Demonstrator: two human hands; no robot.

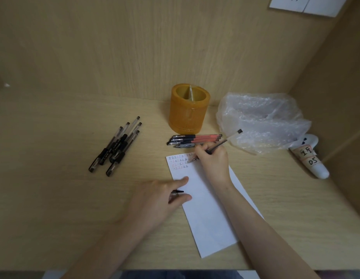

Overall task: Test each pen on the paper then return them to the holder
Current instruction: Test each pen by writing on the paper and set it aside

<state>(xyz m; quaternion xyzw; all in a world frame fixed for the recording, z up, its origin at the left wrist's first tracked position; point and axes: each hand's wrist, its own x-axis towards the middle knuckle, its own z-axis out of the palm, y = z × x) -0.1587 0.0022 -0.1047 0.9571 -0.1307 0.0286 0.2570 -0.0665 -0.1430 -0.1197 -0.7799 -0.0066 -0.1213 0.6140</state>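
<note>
On the light wood desk [54, 198], set in a walled alcove of the same wood, everything sits within arm's reach. Largest item: crumpled clear plastic bag [261, 119], back right, against the wall corner. In front of me, the white paper [209, 218] lies tilted, its near end angled toward the right; rows of small red and black test marks fill its top edge only. The amber holder [188, 108] stands upright at the back wall, beyond the paper; no pens stand in it.

My right hand [213, 162] rests on the top part of the paper, fingers closed around a pen [223, 142], tip down among the marks, barrel leaning back toward the bag. My left hand [155, 198] lies palm down at the paper's left edge, fingertips on the sheet, with a small black pen cap [178, 191] pinched between thumb and index finger.

A loose heap of black pens [116, 146] lies on the desk well to the left of the holder. A smaller row of red-barrelled pens [195, 138] lies between the holder and the paper, just beyond my right hand. Far right: a white tube [312, 160] with handwritten label, lying on its side.
</note>
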